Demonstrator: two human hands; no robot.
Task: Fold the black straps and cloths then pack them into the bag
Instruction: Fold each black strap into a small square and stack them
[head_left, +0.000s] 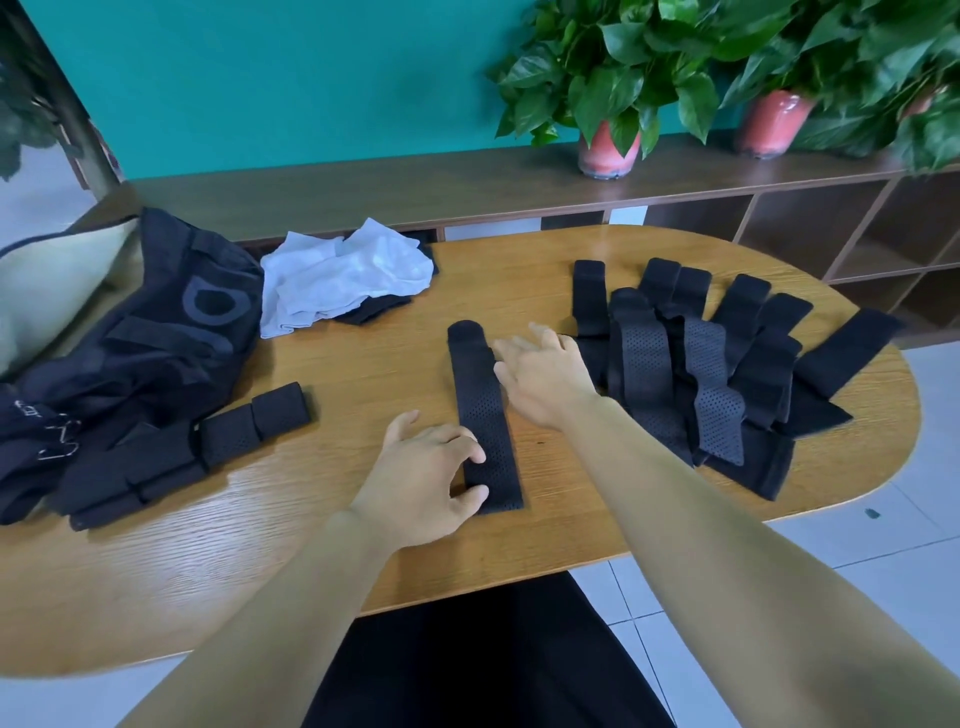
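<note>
Head view, looking down on an oval wooden worktop (322, 525).

1. Black perforated strap (483, 415): laid flat and straight at the middle of the worktop, running from the near edge away, far end rounded.
2. Left hand (426, 483): at the near end of that strap, fingertips and thumb curled onto its left edge, pinching or pressing it; which of the two is hard to tell.
3. Right hand (545, 374): fingers spread and relaxed, grasping nothing, beside the strap's far half, with the fingertips at its right edge.
4. Pile of black straps (727, 364): unfolded, fanned out and overlapping on the right part of the worktop, just beyond the right hand.
5. Folded black straps (197, 447): a row of compact bundles on the left part of the worktop, touching the bag.
6. Black bag (156, 332): slumped at the left end of the worktop, a large dark logo on its side.
7. White cloths (343, 280): crumpled heap at the far left-centre, resting on a black cloth (374, 312) that shows beneath them.
8. Wooden shelf unit (779, 208) behind the worktop, carrying two leafy plants in pink pots (608, 145).
</note>
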